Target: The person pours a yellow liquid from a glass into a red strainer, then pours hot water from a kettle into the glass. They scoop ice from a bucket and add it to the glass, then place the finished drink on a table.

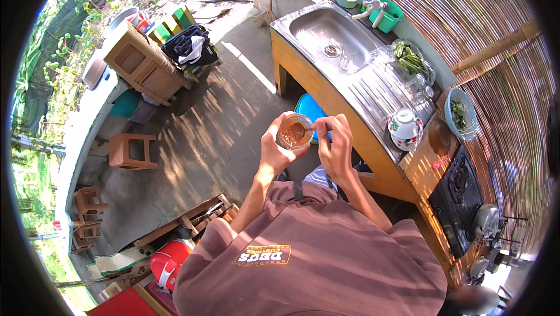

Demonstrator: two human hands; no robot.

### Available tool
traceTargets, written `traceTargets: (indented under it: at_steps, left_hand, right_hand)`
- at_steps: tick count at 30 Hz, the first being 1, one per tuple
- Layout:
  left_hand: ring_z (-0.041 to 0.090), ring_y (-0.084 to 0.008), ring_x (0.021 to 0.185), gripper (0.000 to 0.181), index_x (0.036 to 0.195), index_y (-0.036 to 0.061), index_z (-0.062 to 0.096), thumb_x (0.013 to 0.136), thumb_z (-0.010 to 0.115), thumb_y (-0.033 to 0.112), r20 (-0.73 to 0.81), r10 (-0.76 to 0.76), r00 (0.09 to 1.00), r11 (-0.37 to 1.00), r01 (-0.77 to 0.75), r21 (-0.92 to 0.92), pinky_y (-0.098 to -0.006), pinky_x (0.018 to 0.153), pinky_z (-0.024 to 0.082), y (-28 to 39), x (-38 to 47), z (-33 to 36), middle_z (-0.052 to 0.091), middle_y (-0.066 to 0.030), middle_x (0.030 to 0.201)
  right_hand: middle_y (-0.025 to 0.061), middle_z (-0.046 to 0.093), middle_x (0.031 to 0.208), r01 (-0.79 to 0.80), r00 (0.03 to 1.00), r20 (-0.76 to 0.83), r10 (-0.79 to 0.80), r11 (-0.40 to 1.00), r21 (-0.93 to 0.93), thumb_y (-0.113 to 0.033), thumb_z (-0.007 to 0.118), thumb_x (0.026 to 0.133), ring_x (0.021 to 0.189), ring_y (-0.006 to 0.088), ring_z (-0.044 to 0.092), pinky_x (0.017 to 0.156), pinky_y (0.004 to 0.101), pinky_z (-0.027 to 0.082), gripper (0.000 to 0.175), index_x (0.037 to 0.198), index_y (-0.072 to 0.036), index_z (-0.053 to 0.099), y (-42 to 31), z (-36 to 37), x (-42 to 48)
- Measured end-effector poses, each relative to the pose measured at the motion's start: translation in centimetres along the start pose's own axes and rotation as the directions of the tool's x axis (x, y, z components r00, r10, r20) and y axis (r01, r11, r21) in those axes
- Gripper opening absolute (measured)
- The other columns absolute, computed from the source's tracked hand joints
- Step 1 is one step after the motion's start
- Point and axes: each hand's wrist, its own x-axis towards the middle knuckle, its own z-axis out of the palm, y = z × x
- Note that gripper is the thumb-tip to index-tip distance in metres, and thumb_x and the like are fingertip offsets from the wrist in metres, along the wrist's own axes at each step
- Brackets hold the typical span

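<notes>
My left hand (276,145) is wrapped around a clear glass (295,143) with reddish-brown contents, held in front of my body. Fingers of my right hand (336,143) pinch the handle of a spoon (309,129), whose bowl lies inside the glass. Both hands are above the floor, left of the wooden sink counter. What the contents are, I cannot tell.
At right, a steel sink (330,31) adjoins a drainboard with bagged green vegetables (411,59), glasses (418,83) and stacked bowls (404,130). A blue basket (461,115) and gas stove (459,180) stand beyond. Plastic stools (132,151) are at left, a blue round item (309,105) under the counter.
</notes>
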Motion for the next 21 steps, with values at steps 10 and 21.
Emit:
traceTargets:
  at_steps: [10,21]
  left_hand:
    - [0.061,-0.0197,0.118,0.086,0.136,-0.0013,0.051,0.061,0.092,0.011,-0.025,-0.018,1.0,0.996,0.016,-0.088,-0.0331,0.104,0.048,-1.9,0.6,-2.8,0.063,-0.0128,0.127]
    - [0.061,-0.0197,0.117,0.081,0.132,0.0002,0.055,0.059,0.09,0.007,-0.049,0.043,0.998,0.996,-0.046,-0.072,-0.0335,0.103,0.047,-1.8,0.9,-3.8,0.065,-0.0123,0.125]
  right_hand:
    - [0.006,0.06,0.072,0.201,0.974,-0.097,-0.206,0.978,-0.064,-0.015,0.068,0.092,0.071,0.0245,0.053,0.064,0.0361,0.043,0.012,0.088,-0.004,0.07,-1.7,0.0,-0.7]
    - [0.003,0.062,0.076,0.39,0.92,0.016,-0.391,0.914,-0.115,-0.011,0.076,0.081,0.072,0.0225,0.055,0.064,0.0342,0.045,0.016,0.097,-0.01,0.073,-1.4,2.0,-1.5]
